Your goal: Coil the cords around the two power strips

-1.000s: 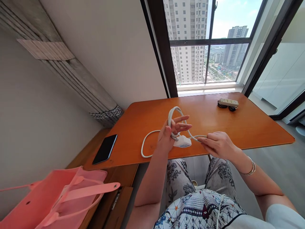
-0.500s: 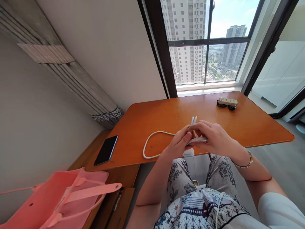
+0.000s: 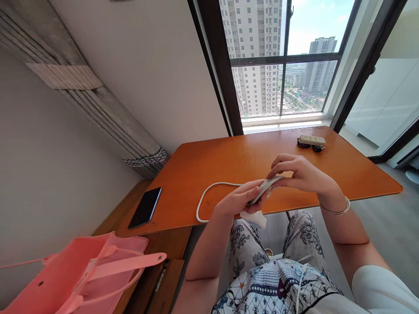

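A coiled white cable (image 3: 266,186) is bunched between my two hands, above the table's front edge. My left hand (image 3: 242,197) grips the bundle's near end, thumb on top. At the other end, the fingers of my right hand (image 3: 296,173) close on the bundle. A loose loop of the cable runs left from my left hand and lies curved on the table. Below my left hand hangs a white block (image 3: 257,219), blurred, which looks like a charger's plug or adapter; its link to the cable is hidden.
The brown wooden table (image 3: 209,163) carries a black phone (image 3: 145,207) at its left edge and a power strip (image 3: 311,140) with a black cord at the back right. A pink bag (image 3: 75,274) stands at the lower left. A window (image 3: 284,61) rises behind the table.
My right hand has shifted slightly right and up, and the bundle is tilted between both hands. The upright cable loops above my fingers are no longer visible. The white block has swung lower left.
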Tool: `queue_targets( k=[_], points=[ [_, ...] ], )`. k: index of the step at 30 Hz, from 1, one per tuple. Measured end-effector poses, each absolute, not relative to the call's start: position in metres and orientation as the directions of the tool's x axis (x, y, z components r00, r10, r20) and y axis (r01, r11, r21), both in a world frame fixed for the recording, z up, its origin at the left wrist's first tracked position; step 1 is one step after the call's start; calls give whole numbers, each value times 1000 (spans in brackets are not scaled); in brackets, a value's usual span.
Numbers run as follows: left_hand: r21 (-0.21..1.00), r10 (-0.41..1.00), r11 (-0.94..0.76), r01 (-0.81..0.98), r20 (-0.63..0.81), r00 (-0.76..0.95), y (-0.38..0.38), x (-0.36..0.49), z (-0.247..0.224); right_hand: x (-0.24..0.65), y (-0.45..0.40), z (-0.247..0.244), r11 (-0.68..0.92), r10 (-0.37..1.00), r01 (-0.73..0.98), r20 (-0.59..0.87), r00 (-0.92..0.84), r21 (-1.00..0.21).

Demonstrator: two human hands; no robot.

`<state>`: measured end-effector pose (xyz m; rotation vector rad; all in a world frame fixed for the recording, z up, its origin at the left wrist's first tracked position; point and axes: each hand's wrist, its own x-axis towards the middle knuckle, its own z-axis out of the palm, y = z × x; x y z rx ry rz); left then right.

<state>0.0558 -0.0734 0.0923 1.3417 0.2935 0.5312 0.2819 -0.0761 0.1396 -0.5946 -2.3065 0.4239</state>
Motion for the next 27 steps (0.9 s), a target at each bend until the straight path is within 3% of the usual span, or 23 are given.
queue_targets(
  k=[6,10,17,20,24,27],
  points=[
    [920,491,276,-277,113,864,-72,56,85,276,-63,125,719,619,148,529,-581,-679],
    [854,514,367,-368,143,846,-72,56,78,271,-49,111,498,731,-76,465,-499,-864],
    [713,665,292,-637,327,671,-73,55,83,253,-47,68,192,856,-309,313,-412,-931],
    [713,729,165,-682,377,571,-76,51,91,242,-49,42,119,823,-306,267,-502,-945],
    [703,854,-58,-709,402,329,-77,39,102,238,-48,6,162,755,-139,213,-620,-977],
    [660,892,-149,-736,411,189,-73,27,107,247,-49,-13,243,810,-10,208,-549,-970]
  ],
)
